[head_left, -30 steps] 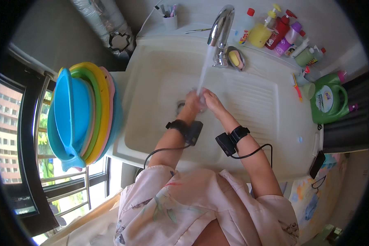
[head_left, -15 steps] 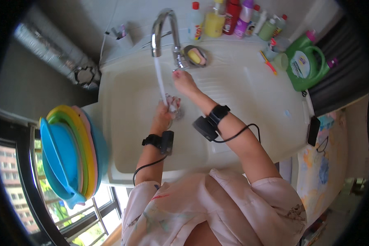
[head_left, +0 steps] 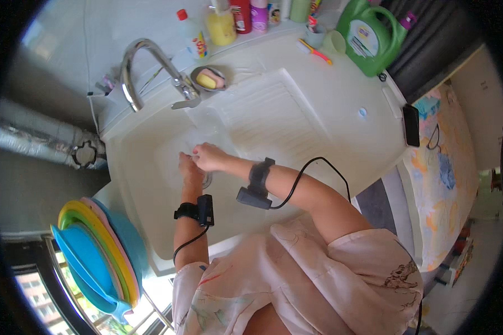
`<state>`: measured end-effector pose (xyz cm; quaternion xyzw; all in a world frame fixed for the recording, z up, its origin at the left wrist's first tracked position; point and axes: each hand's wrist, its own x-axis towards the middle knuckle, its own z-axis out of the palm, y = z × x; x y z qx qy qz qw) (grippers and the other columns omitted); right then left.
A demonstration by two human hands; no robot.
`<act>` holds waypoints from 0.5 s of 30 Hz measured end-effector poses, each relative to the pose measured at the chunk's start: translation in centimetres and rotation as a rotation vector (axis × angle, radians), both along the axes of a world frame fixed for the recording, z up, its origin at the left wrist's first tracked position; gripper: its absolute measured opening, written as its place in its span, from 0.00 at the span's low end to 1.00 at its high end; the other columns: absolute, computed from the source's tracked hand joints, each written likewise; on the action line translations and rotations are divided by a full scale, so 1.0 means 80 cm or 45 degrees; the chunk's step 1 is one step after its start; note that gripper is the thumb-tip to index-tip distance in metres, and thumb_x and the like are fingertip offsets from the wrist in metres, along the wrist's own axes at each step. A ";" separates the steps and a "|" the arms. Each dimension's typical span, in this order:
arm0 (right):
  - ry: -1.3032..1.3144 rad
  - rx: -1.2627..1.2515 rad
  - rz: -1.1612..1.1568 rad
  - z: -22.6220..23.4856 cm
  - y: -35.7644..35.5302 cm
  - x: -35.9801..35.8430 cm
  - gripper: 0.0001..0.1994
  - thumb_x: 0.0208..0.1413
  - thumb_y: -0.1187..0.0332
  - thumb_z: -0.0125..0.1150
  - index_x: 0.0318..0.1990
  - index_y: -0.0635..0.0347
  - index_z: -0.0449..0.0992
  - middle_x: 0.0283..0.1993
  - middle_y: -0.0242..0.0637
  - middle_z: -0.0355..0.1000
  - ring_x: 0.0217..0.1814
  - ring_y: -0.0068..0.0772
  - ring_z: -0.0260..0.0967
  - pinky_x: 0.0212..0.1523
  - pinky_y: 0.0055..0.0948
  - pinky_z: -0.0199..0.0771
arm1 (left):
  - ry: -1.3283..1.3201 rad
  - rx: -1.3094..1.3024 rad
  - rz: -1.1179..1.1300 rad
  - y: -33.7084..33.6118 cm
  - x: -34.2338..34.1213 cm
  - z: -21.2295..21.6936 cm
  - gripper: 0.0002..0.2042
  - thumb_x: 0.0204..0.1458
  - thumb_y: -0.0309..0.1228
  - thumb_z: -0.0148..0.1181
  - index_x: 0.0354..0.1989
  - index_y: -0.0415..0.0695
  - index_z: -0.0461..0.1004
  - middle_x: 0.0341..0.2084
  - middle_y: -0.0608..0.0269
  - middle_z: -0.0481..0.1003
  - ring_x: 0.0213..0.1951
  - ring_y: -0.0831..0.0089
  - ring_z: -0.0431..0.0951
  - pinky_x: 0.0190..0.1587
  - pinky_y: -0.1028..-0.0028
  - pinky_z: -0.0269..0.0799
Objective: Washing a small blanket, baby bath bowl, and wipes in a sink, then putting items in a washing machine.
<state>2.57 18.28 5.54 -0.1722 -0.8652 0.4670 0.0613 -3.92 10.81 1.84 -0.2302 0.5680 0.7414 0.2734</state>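
Clearly, the left hand [head_left: 187,166] and right hand [head_left: 209,157] meet low over the left part of the sink [head_left: 151,212], beside the drain [head_left: 208,180]. The right fingers are curled toward the left fingertips; whether either hand pinches something I cannot tell, since the overlapping fingers hide that spot. Anything small held there could drop into the drain if damp skin lost its grip. The black boxes on the wrist straps [head_left: 258,180] might get splashed if the arms dip, and the looping cable [head_left: 318,158] could snag. No stream shows distinctly under the tap [head_left: 126,72]. Along the back edge of the counter [head_left: 357,84], the yellow bottle [head_left: 222,27] is cut off at its top.
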 end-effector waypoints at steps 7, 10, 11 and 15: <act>-0.125 -0.081 0.046 0.002 -0.010 0.024 0.18 0.47 0.61 0.44 0.34 0.71 0.68 0.33 0.55 0.68 0.39 0.50 0.66 0.40 0.39 0.65 | 0.108 0.045 -0.184 -0.010 0.002 0.000 0.15 0.53 0.43 0.37 0.27 0.44 0.61 0.27 0.63 0.66 0.33 0.69 0.67 0.34 0.69 0.64; -0.181 -0.180 0.041 0.018 0.012 0.039 0.19 0.43 0.57 0.48 0.32 0.69 0.71 0.32 0.54 0.69 0.36 0.47 0.68 0.39 0.37 0.66 | -0.048 0.539 -0.606 -0.014 0.016 0.042 0.12 0.51 0.39 0.45 0.33 0.42 0.63 0.30 0.63 0.68 0.35 0.71 0.68 0.36 0.72 0.65; -0.223 -0.177 0.075 0.023 0.025 0.049 0.20 0.41 0.56 0.51 0.32 0.68 0.71 0.31 0.54 0.69 0.36 0.45 0.68 0.38 0.36 0.67 | -0.052 0.537 -0.617 -0.016 0.020 0.045 0.12 0.51 0.39 0.45 0.33 0.42 0.63 0.30 0.63 0.68 0.35 0.71 0.68 0.36 0.72 0.65; -0.003 -0.109 0.000 0.023 0.061 0.087 0.21 0.34 0.56 0.57 0.34 0.64 0.72 0.32 0.53 0.69 0.36 0.43 0.68 0.37 0.35 0.67 | 0.390 0.172 -1.028 -0.018 0.043 0.093 0.14 0.45 0.28 0.55 0.40 0.40 0.63 0.32 0.64 0.69 0.38 0.75 0.68 0.37 0.76 0.65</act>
